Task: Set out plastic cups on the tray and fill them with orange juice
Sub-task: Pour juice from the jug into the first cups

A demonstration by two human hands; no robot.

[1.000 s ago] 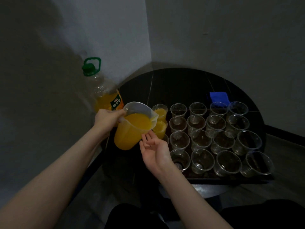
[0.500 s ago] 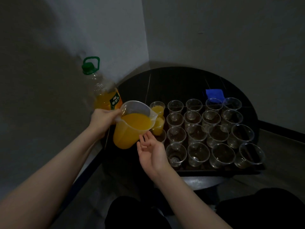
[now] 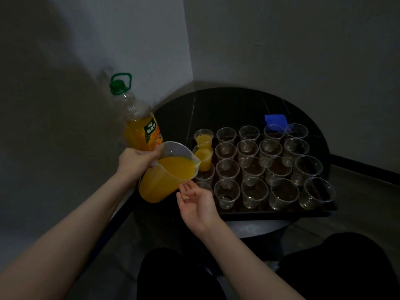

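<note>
At the centre of the frame the left hand (image 3: 135, 163) gripped the handle side of a clear jug (image 3: 167, 173) of orange juice, tilted with its spout over the left column of plastic cups (image 3: 259, 167). The right hand (image 3: 198, 202) hovered palm-up, fingers loosely spread, just below the jug, holding nothing. The cups stood in rows on a dark tray (image 3: 270, 214) on the round counter (image 3: 227, 109); two at upper left held juice. A juice bottle (image 3: 140, 128) stood left of them.
</note>
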